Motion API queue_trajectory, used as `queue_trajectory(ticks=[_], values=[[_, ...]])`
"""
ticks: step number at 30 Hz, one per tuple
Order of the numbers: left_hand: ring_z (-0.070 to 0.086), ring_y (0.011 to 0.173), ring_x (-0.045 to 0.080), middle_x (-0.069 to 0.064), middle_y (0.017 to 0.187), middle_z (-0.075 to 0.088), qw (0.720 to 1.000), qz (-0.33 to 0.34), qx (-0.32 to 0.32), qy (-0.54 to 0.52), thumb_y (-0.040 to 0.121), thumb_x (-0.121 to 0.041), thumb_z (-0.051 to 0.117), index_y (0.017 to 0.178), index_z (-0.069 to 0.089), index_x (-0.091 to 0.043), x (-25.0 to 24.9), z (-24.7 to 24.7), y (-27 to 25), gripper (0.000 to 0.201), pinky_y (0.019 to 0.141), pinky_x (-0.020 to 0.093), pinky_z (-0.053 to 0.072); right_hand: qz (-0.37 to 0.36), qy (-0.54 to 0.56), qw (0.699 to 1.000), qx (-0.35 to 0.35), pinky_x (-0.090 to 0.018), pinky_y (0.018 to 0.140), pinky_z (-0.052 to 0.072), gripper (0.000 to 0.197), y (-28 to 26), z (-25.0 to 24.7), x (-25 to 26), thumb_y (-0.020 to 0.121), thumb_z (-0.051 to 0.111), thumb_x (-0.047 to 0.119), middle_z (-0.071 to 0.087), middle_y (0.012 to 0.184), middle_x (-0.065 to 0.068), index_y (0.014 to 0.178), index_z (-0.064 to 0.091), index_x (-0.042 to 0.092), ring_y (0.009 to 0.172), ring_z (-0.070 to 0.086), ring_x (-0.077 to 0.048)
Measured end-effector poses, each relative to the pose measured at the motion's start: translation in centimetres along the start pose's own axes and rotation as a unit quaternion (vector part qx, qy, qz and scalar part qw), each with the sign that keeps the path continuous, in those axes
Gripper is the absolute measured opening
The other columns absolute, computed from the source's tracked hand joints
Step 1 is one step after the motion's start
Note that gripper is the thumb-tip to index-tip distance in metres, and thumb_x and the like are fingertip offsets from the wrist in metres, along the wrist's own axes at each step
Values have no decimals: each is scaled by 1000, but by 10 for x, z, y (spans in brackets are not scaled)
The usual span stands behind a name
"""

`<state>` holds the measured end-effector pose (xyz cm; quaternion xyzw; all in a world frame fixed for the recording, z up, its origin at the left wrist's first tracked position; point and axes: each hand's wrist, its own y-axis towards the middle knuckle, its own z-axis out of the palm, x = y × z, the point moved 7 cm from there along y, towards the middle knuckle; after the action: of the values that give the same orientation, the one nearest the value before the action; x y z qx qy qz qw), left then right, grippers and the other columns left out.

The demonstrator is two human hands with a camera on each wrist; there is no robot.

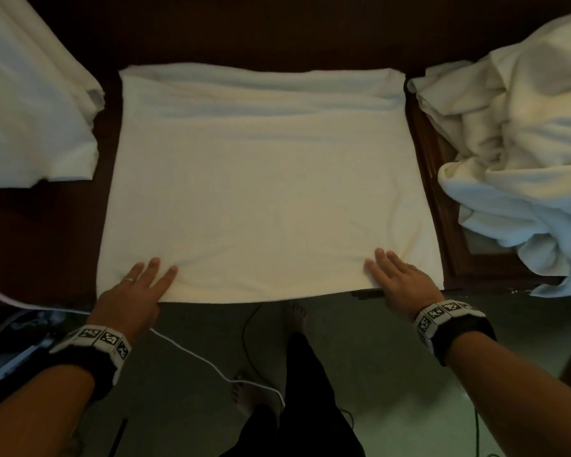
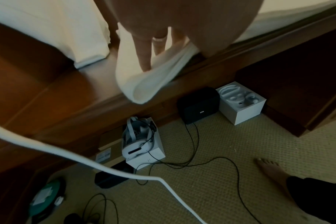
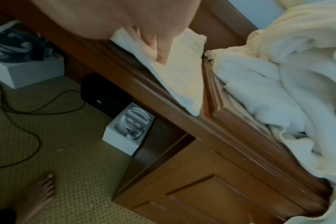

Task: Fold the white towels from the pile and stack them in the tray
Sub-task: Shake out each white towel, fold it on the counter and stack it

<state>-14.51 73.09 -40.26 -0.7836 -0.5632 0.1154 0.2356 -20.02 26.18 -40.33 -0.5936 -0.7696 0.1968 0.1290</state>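
1. A dark wooden surface (image 1: 47, 232) is seen across the head view, with carpeted floor (image 1: 195, 374) below its near edge.
2. A white towel (image 1: 267, 192) is spread flat at the middle of the surface, its near edge lying along the surface's front edge.
3. A crumpled pile of white towels (image 1: 515, 153) is heaped to the right, resting in and over a wooden tray (image 1: 442, 225) just beside the spread towel.
4. Another white cloth (image 1: 30, 110) lies at the left, apart from the spread towel.
5. The left hand (image 1: 136, 291) is laid on the towel's near left corner with fingers straight; in the left wrist view that corner (image 2: 144, 78) is seen curled up round the fingers (image 2: 144, 53).
6. The right hand (image 1: 399, 278) is pressed flat on the near right corner, fingers extended, nothing being gripped.
7. A white cable (image 1: 211, 364) is trailed over the floor.
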Motion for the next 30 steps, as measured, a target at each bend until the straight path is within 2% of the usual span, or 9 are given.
queue_trajectory(ticks=[2, 5, 8, 11, 14, 16, 19, 23, 30], values=[[15, 154, 28, 7, 169, -1, 999, -14, 29, 30, 98, -11, 51, 160, -1, -30, -1, -10, 3, 83, 116, 40, 38, 14, -11, 1000, -7, -53, 81, 56, 82, 4, -11, -8, 53, 92, 7, 54, 135, -29, 126, 55, 6, 116, 61, -45], [21, 151, 29, 10, 168, 6, 998, -22, 24, 50, 97, -4, 49, 161, 9, -25, 2, -15, 9, 79, 118, 41, 33, 87, -10, 996, -19, -51, 99, 49, 56, 4, -30, -23, 84, 66, 7, 38, 144, -27, 136, 46, 9, 131, 43, -45], [18, 152, 28, 9, 168, 2, 997, -35, 63, 31, 96, 4, 47, 161, 6, -27, 5, -11, 11, 83, 119, 42, 31, 115, -2, 993, 26, -44, 92, 50, 47, 4, -33, -28, 94, 49, 9, 43, 132, -16, 139, 39, 12, 118, 49, -35], [23, 150, 25, 7, 168, 4, 993, -17, 118, 24, 97, 5, 48, 160, 7, -29, 4, -16, 6, 83, 119, 34, 28, 128, 28, 988, 85, -38, 89, 51, 34, 1, -39, -29, 97, 47, 12, 54, 123, -12, 130, 52, 15, 110, 59, -30], [41, 141, 21, 4, 161, 33, 989, -31, 147, -19, 99, 0, 46, 153, 36, -32, 14, -20, -2, 63, 113, 31, 33, 155, 39, 972, 174, -31, 91, 51, 29, -12, -39, -31, 96, 51, 10, 63, 122, -11, 121, 64, 15, 108, 64, -26], [56, 124, 16, 2, 141, 56, 984, -36, 172, -38, 98, -7, 50, 134, 59, -27, 17, -21, -10, 42, 104, 26, 44, 168, 38, 966, 192, -30, 92, 52, 29, -22, -41, -31, 94, 54, 8, 65, 122, -12, 121, 65, 11, 110, 64, -26], [62, 109, 15, 0, 120, 66, 975, -53, 211, -52, 99, -9, 50, 113, 68, -19, 16, -22, -18, 25, 86, 21, 47, 192, 57, 958, 205, -30, 95, 50, 32, -32, -42, -35, 96, 52, 6, 62, 129, -13, 127, 61, 6, 118, 60, -27], [65, 99, 21, 8, 106, 71, 973, -66, 193, -105, 95, 2, 44, 87, 65, -18, 23, -42, -7, 30, 79, 24, 45, 202, 73, 961, 175, -30, 91, 52, 32, -24, -62, -48, 95, 45, 2, 62, 126, -12, 122, 62, 9, 113, 62, -26], [60, 112, 35, 21, 125, 65, 978, -90, 91, -163, 95, 0, 50, 107, 72, -6, 55, -101, 48, 25, 96, 36, 46, 190, 35, 975, 106, -37, 88, 55, 24, 34, -113, -80, 95, 48, 9, 67, 112, -9, 109, 66, 13, 99, 65, -26]])
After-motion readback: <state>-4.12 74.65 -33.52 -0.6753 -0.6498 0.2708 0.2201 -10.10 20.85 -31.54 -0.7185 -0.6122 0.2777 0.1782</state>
